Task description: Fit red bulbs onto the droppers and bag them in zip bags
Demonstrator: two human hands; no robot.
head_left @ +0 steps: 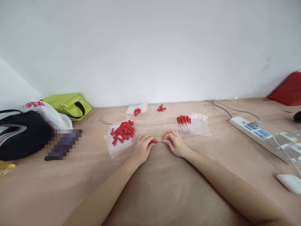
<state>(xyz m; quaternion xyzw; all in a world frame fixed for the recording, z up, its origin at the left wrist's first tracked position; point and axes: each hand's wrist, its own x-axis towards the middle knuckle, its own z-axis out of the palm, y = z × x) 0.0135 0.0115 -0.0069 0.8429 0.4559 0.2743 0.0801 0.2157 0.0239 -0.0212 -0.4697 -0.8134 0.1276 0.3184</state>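
Near the middle of the wooden table (pixel 155 188), my left hand (pixel 143 147) pinches a red rubber bulb (pixel 153 142). From the bulb a thin clear tube (pixel 161 140) runs right, and my right hand (pixel 174 142) has its fingers closed on the tube's other end. Left of my hands, a pile of red bulbs (pixel 123 130) lies on clear plastic bags (pixel 115 149). A row of clear tubes (pixel 150 126) is laid out just beyond my hands. To the right, several tubes with red bulbs (pixel 184 120) rest on more clear bags (pixel 202 125).
Small groups of red bulbs (pixel 137 111) lie on bags near the wall. A power strip (pixel 258 135) with cables and a white mouse (pixel 289 183) are at right. A green bag (pixel 68 105), black bag (pixel 23 135) and blurred dark item (pixel 63 145) sit at left.
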